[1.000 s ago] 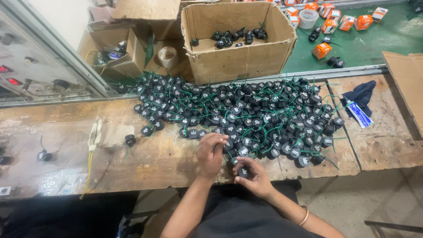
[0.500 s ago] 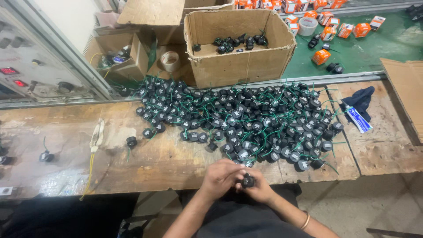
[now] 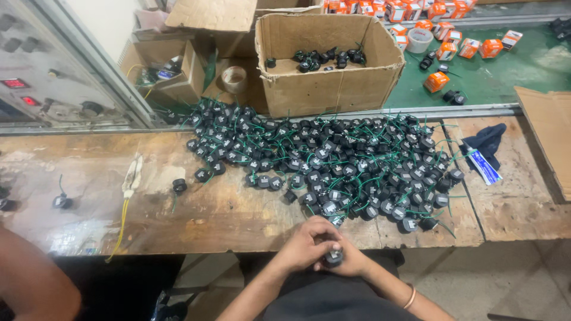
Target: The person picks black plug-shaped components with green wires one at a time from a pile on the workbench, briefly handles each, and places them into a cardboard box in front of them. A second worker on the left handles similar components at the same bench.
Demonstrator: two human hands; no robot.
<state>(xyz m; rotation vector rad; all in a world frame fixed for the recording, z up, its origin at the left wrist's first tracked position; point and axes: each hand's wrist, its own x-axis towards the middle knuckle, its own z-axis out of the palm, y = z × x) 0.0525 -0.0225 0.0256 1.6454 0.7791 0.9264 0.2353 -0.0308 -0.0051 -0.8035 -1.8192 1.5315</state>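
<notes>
My left hand (image 3: 305,245) and my right hand (image 3: 350,261) meet just below the near edge of the wooden bench (image 3: 202,217), over my lap. Together they grip one small round black part (image 3: 333,258), fingers curled around it. A big pile of the same black parts with green wires (image 3: 333,166) covers the bench right above my hands. An open cardboard box (image 3: 327,89) behind the pile holds several more black parts (image 3: 321,59).
A loose black part (image 3: 179,185) and a yellow-wired connector (image 3: 131,178) lie left on the bench. A blue cloth and tube (image 3: 485,151) sit right. Orange boxes (image 3: 440,80) stand on the green surface behind. Another person's arm (image 3: 30,285) shows at the lower left.
My hands drew back from the pile's near edge toward my lap, taking one black part with them, and now close together around it.
</notes>
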